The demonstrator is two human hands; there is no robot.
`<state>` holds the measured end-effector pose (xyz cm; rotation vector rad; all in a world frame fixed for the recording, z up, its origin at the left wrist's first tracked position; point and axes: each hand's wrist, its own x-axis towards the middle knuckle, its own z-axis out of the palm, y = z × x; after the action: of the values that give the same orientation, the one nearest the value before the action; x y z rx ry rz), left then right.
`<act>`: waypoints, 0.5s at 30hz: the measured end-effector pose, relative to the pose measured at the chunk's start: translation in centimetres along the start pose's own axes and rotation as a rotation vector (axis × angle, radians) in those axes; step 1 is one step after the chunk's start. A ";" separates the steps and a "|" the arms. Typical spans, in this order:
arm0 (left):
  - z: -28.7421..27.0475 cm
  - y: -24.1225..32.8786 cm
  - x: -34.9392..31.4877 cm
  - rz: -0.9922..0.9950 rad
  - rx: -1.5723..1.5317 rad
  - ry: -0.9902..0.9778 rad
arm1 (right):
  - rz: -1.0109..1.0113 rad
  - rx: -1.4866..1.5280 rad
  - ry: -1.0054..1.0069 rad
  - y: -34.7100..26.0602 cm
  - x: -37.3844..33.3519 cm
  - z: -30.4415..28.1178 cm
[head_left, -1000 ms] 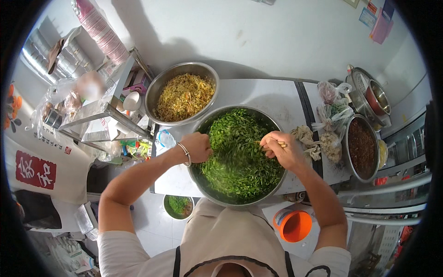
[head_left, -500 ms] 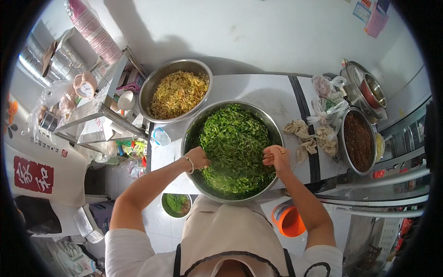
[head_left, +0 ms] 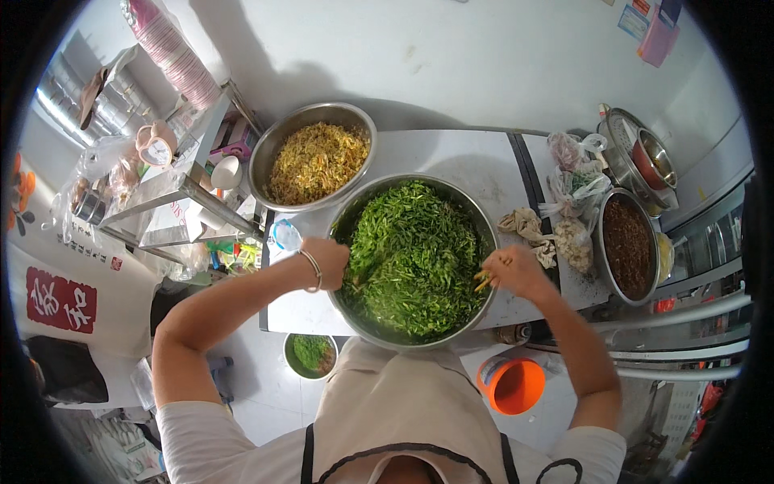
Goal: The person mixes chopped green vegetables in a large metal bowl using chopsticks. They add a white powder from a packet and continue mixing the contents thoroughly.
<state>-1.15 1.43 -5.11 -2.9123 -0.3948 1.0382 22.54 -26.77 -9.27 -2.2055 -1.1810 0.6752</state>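
Observation:
A large steel bowl (head_left: 339, 308) stands at the table's front edge, heaped with chopped green leaves (head_left: 419, 258). At the bowl's left rim my left hand (head_left: 326, 264) is closed in a fist, a bangle on its wrist; what it grips is hidden. My right hand (head_left: 516, 270) is closed at the right rim. Yellowish chopsticks (head_left: 482, 280) stick out of it toward the greens, their lower ends among the leaves.
Behind left stands a bowl of yellow chopped food (head_left: 318, 165); at right, a bowl of dark brown mix (head_left: 627, 250). A crumpled cloth (head_left: 528, 234) and plastic bags (head_left: 574, 189) lie between. A metal shelf (head_left: 189, 194) borders the left; an orange bucket (head_left: 516, 385) is on the floor.
Both my hands have moved outward to the rims, the left one leftward and up, the right one rightward. The greens have shifted in the bowl.

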 end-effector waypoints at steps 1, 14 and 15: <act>1.3 0.6 0.2 -0.033 -0.099 -0.049 | 0.105 0.240 0.052 2.1 -0.4 2.6; 5.4 1.1 4.2 0.125 -0.692 0.380 | -0.109 0.594 0.152 -4.6 1.9 2.2; 3.2 0.7 2.7 0.145 -0.572 0.427 | -0.122 0.501 0.109 -5.5 2.2 1.1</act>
<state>-0.95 1.18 -9.40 -3.5881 -0.5366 0.3065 19.76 -22.05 -6.77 -1.7154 -0.9565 0.7002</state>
